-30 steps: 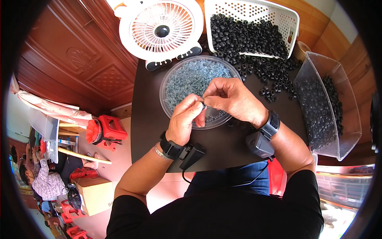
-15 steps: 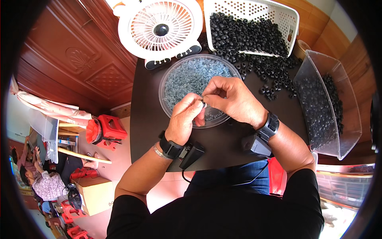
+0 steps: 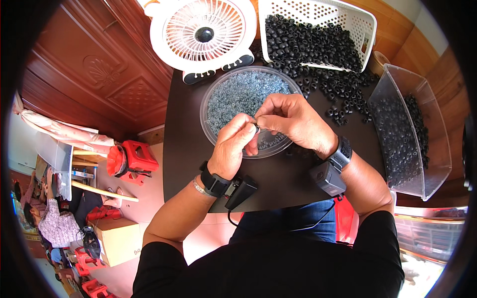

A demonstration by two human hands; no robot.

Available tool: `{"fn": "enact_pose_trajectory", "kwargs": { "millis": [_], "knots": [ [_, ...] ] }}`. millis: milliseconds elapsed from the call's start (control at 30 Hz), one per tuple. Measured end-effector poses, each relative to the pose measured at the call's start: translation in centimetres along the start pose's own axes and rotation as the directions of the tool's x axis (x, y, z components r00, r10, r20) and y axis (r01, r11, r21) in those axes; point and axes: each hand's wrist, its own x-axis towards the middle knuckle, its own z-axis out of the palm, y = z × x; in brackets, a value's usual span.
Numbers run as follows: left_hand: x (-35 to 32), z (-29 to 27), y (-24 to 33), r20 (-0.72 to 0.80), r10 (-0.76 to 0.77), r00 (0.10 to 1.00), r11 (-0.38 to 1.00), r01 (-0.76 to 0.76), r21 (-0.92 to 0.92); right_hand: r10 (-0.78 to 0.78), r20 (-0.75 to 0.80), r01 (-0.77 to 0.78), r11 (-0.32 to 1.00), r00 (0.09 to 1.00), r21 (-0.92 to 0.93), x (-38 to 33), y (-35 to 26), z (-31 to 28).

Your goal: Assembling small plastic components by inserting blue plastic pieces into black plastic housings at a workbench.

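My left hand (image 3: 229, 151) pinches a small black ring-like part (image 3: 257, 128) between thumb and fingers, over the near side of a round clear tub. My right hand (image 3: 297, 122) meets it from the right, thumb and forefinger pressed together at the top of that part. Whatever sits between the right fingertips is too small to make out. Many tiny bluish translucent pieces (image 3: 238, 92) fill the tub (image 3: 203, 118) below my hands. Loose black parts (image 3: 343, 99) of similar look lie on the dark table to the right.
A white perforated basket (image 3: 370, 30) of black parts lies tipped at the back right, spilling onto the table (image 3: 186, 149). A white fan (image 3: 159, 42) stands at the back left. At right is a clear bin (image 3: 435, 134) with more black parts. Red stools (image 3: 141, 156) and people sit further left.
My two hands stay together over the tub, with only slight shifts of the fingers. My right wrist has turned a little. The whole view has shifted slightly.
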Motion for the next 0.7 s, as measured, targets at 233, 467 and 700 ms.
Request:
{"fn": "enact_pose_trajectory", "kwargs": {
  "millis": [233, 467, 700],
  "knots": [
    [0.00, 0.12, 0.17, -0.023, 0.050, 0.998, 0.991, -0.047, 0.121, 0.034, 0.016, -0.034, 0.999, 0.999, 0.023, 0.06, 0.36, -0.07],
    [0.04, 0.26, 0.60, 0.001, 0.061, 0.998, 0.993, -0.061, 0.102, 0.057, 0.029, -0.059, 0.995, 0.998, 0.085, 0.07, 0.12, -0.40],
    [0.01, 0.07, 0.39, -0.015, 0.009, 1.000, 0.999, -0.009, 0.053, -0.038, -0.025, 0.039, 0.999, 0.999, 0.033, -0.28, -0.01, 0.53]
  ]
}}
